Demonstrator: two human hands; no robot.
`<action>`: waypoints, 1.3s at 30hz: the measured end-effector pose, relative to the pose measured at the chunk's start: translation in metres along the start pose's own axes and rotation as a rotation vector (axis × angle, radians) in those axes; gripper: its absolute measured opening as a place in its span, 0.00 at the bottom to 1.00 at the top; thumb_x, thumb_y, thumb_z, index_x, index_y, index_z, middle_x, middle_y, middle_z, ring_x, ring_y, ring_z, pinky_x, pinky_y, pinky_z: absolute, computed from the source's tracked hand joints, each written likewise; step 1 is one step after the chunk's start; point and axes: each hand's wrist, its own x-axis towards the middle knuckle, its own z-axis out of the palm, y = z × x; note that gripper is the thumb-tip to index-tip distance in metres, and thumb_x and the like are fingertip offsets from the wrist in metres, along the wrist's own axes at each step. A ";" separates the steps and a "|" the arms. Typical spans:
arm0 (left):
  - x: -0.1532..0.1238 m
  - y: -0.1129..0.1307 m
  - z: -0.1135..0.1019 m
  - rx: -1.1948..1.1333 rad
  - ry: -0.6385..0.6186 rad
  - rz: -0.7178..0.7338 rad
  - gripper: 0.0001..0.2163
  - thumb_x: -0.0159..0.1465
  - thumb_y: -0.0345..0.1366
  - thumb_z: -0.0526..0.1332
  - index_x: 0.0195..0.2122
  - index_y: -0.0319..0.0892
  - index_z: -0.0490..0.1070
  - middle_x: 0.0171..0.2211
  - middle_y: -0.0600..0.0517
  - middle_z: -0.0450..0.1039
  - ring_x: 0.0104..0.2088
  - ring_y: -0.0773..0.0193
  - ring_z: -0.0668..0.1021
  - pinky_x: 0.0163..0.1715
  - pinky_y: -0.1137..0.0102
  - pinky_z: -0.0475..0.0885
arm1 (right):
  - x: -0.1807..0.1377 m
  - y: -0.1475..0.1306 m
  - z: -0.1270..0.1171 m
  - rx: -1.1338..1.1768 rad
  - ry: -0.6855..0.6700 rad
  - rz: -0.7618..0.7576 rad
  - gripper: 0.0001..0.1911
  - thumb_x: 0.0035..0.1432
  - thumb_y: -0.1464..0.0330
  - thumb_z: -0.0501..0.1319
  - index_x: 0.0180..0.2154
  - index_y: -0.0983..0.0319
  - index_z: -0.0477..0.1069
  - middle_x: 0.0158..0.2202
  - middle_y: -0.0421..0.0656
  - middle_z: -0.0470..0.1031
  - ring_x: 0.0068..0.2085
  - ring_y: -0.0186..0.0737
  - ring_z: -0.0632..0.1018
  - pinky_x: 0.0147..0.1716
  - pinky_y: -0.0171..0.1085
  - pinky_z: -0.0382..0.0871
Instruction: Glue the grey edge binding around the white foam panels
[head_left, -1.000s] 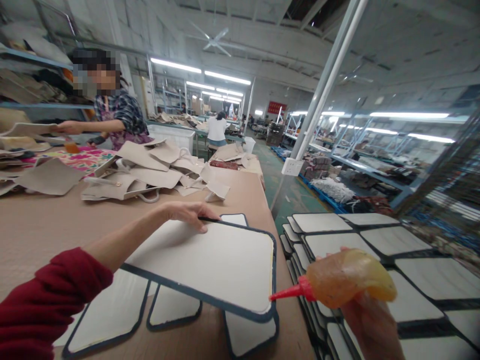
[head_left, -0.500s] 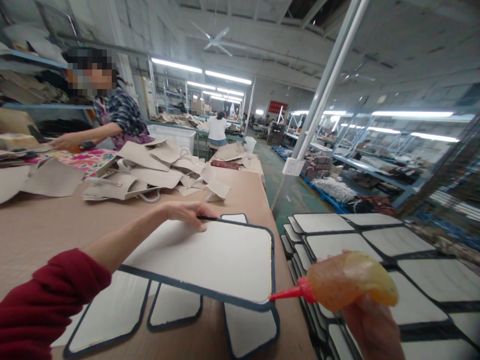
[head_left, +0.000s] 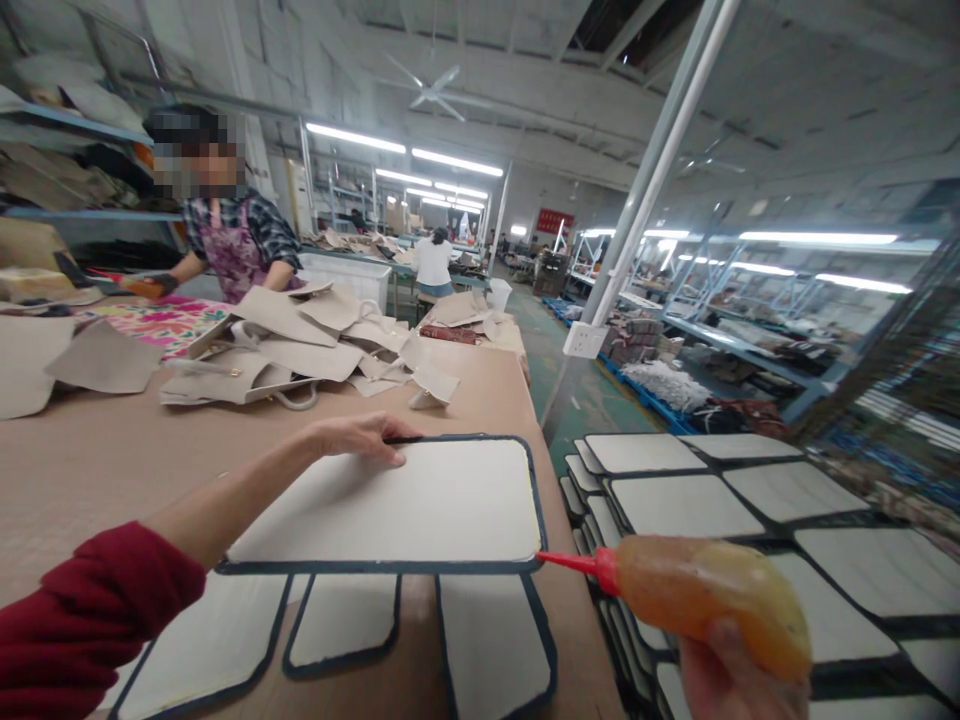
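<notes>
My left hand (head_left: 360, 438) rests on the far left corner of a white panel with a dark blue border (head_left: 405, 505), fingers curled over its edge. The panel lies raised above several smaller bordered panels (head_left: 480, 640) on the brown table (head_left: 90, 450). My right hand (head_left: 727, 680), at the bottom right, grips an amber squeeze bottle of glue (head_left: 705, 600). Its red nozzle (head_left: 574, 562) touches the panel's near right corner.
Stacks of similar white panels (head_left: 675, 500) fill a rack to the right. Beige cut pieces and bag parts (head_left: 292, 345) are piled at the table's far end. A person in a plaid top (head_left: 232, 245) works at the far left. A metal pole (head_left: 637, 210) stands beyond the table.
The panel has turned and tilted flatter, its near edge now lying level across the view. The bottle has dropped lower, and its nozzle stays at the panel's right edge. The far person has shifted position.
</notes>
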 end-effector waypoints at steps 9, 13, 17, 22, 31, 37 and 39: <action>0.000 -0.020 0.014 -0.046 0.096 0.035 0.22 0.56 0.43 0.68 0.51 0.42 0.76 0.39 0.53 0.79 0.36 0.62 0.75 0.35 0.76 0.67 | -0.018 0.010 0.010 0.004 0.246 0.010 0.35 0.34 0.65 0.77 0.48 0.61 0.72 0.45 0.47 0.75 0.42 0.48 0.76 0.39 0.45 0.75; 0.001 -0.025 0.022 -0.075 0.124 0.072 0.22 0.56 0.42 0.68 0.52 0.43 0.75 0.39 0.54 0.79 0.36 0.63 0.75 0.35 0.76 0.66 | -0.019 0.005 0.023 0.017 0.314 -0.031 0.32 0.31 0.65 0.77 0.42 0.61 0.73 0.42 0.44 0.74 0.40 0.46 0.75 0.41 0.46 0.74; 0.000 -0.025 0.031 -0.075 0.179 0.052 0.24 0.55 0.42 0.67 0.53 0.44 0.74 0.40 0.55 0.79 0.39 0.62 0.75 0.37 0.76 0.66 | -0.021 0.002 0.029 -0.062 0.314 -0.091 0.31 0.34 0.62 0.77 0.43 0.61 0.72 0.40 0.45 0.74 0.37 0.46 0.76 0.38 0.48 0.75; -0.002 -0.022 0.043 -0.083 0.238 0.042 0.23 0.54 0.42 0.67 0.52 0.44 0.75 0.36 0.55 0.78 0.41 0.59 0.75 0.41 0.74 0.66 | -0.023 0.010 0.024 -0.172 0.229 -0.163 0.32 0.43 0.60 0.73 0.49 0.63 0.69 0.44 0.51 0.74 0.39 0.55 0.77 0.36 0.55 0.76; -0.004 -0.023 0.056 -0.089 0.265 0.058 0.24 0.54 0.45 0.66 0.51 0.41 0.74 0.38 0.53 0.77 0.38 0.60 0.74 0.37 0.74 0.65 | -0.023 0.010 0.028 -0.229 0.202 -0.196 0.35 0.44 0.58 0.73 0.51 0.66 0.68 0.43 0.52 0.74 0.39 0.54 0.78 0.39 0.54 0.76; -0.004 -0.026 0.063 -0.098 0.304 0.055 0.22 0.55 0.45 0.66 0.49 0.41 0.75 0.40 0.53 0.78 0.41 0.58 0.74 0.39 0.73 0.65 | -0.026 0.014 0.026 -0.237 0.175 -0.183 0.32 0.46 0.58 0.72 0.50 0.65 0.69 0.44 0.53 0.75 0.41 0.55 0.77 0.40 0.53 0.76; -0.004 -0.027 0.065 -0.114 0.317 0.058 0.21 0.55 0.44 0.66 0.48 0.40 0.76 0.40 0.52 0.78 0.42 0.56 0.75 0.42 0.71 0.66 | -0.026 0.013 0.027 -0.213 0.161 -0.164 0.30 0.45 0.60 0.72 0.49 0.64 0.69 0.43 0.51 0.75 0.40 0.52 0.78 0.39 0.51 0.76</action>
